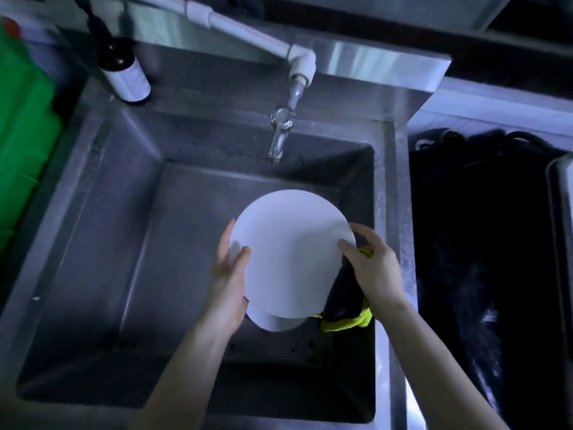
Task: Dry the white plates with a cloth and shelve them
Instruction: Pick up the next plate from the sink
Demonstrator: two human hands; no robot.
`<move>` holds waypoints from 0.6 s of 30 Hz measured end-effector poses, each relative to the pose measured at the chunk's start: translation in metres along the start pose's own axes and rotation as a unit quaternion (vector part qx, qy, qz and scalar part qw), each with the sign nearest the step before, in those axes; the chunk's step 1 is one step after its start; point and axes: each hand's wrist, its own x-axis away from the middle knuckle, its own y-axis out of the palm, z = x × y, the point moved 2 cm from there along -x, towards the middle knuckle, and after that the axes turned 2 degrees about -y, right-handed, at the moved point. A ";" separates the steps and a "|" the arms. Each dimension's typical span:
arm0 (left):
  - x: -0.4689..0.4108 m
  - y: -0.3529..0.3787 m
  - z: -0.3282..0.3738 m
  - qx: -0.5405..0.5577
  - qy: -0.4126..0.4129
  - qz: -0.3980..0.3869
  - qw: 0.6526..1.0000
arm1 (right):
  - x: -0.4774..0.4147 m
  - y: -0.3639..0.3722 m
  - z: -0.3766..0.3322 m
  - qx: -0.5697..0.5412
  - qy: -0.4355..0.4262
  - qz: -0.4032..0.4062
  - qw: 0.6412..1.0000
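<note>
At the far left stands a green container. Just beside it, at the back left corner of the sink, stands a dark bottle. Neither belongs to the task. The tap hangs over the far wall of the basin, and we see no water running. We can make out nothing lying on the basin floor.

The left hand grips the white plate at its left rim, with the thumb on the upper face and the fingers wrapped round the edge. The plate is held over the basin, toward its right wall, with its face turned up to the camera. A second white edge shows under the near rim. We cannot tell whether it is another plate or this plate's own foot.

The right hand clasps the right rim, thumb on the upper face. Its curled fingers hold the cloth, which is dark with a yellow-green border. The cloth is bunched against the plate's underside and hangs below the hand.

The cloth therefore lies on the right, under the plate. The plate is round and offers no long axis. We judge that the right hand wipes while the left hand steadies and turns.

Right of the sink lie a black bundle and the edge of a tray. No shelf is in view.
</note>
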 end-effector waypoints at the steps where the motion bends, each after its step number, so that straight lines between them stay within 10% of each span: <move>1: 0.008 0.006 0.007 0.004 0.014 0.011 1.000 | 0.004 -0.007 -0.008 -0.012 -0.001 -0.004 1.000; 10: 0.074 0.047 0.066 -0.011 0.137 0.077 0.988 | 0.057 -0.098 -0.087 -0.161 -0.006 -0.122 0.979; 18: 0.127 0.091 0.087 -0.004 0.211 0.056 0.976 | 0.111 -0.159 -0.186 -0.001 -0.379 -0.238 0.894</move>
